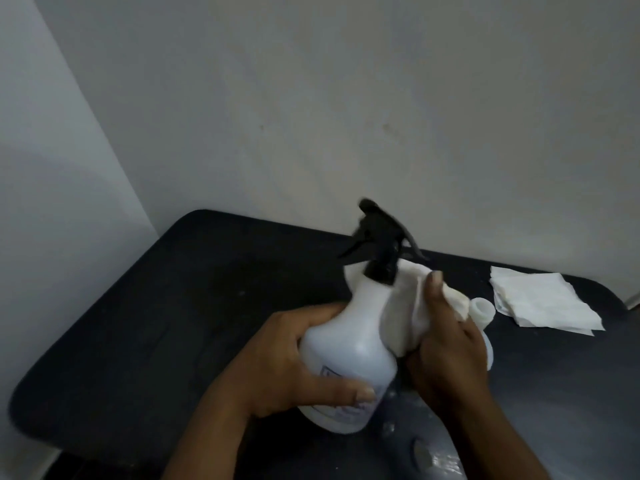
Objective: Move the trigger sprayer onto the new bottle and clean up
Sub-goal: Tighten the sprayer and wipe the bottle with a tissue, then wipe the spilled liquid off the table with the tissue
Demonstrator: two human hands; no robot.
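A white plastic bottle (349,351) stands tilted over the dark table, with the black trigger sprayer (379,244) fitted on its neck. My left hand (294,358) is wrapped around the bottle's body. Pressed against the bottle's right shoulder is a crumpled white paper towel (405,313), gripped in my right hand (446,351). A second white bottle (483,311) with an uncapped neck stands just behind my right hand and is mostly hidden by it.
The dark table (173,306) has rounded corners and stands against a pale wall. A stack of white paper towels (543,299) lies at its back right. Wet drops and a shiny patch (433,455) show on the table near the front.
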